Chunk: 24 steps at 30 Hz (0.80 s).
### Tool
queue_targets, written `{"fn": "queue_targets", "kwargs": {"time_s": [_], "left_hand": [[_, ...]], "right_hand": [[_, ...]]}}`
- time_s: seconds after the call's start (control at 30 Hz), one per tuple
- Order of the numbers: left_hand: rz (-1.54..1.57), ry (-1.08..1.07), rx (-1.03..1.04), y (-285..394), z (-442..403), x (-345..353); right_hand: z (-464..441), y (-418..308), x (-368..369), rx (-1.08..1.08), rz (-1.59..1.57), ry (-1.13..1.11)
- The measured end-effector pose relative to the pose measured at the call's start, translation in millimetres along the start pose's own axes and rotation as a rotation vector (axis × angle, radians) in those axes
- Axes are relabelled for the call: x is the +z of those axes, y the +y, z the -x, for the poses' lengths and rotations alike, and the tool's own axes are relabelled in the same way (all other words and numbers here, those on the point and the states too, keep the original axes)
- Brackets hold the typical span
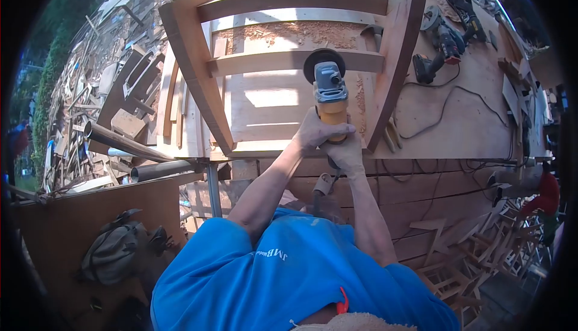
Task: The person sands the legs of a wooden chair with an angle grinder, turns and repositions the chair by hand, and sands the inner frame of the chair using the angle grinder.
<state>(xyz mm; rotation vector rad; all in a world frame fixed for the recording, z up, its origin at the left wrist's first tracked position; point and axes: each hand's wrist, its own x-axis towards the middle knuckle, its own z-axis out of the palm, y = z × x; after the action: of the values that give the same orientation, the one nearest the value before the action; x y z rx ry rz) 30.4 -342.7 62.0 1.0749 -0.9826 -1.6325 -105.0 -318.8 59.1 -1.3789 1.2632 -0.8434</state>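
Observation:
An angle grinder (330,93) with a yellow body, a grey head and a dark round disc is held out over the workbench. My left hand (315,131) is closed round the yellow body from the left. Lower on the same body, my right hand (345,152) is wrapped round its rear end. The disc lies over a curved slat (265,62) of a wooden frame; whether it touches the wood I cannot tell. The frame's side posts (397,69) slant on both sides of the grinder, and wood shavings lie between the slats.
A cordless tool (442,51), a dark power tool (462,3) and a cable (442,105) lie on the bench (469,126) at right. Scrap wood (90,102) and a pipe (159,170) are at left. A bag (114,252) rests lower left. Part of a person in red (545,195) shows far right.

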Motion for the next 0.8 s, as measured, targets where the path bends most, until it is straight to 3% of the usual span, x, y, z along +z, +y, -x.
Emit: {"fn": "queue_targets", "kwargs": {"time_s": [0.43,0.8], "left_hand": [[-0.213,-0.066,-0.062,3.1,-32.4,60.1],[-0.318,0.04,-0.026,4.1,14.0,-23.4]], "right_hand": [[-1.3,40.7,-53.0,0.0,-0.112,0.146],[7.6,16.6,31.7,-0.041,-0.053,0.056]]}}
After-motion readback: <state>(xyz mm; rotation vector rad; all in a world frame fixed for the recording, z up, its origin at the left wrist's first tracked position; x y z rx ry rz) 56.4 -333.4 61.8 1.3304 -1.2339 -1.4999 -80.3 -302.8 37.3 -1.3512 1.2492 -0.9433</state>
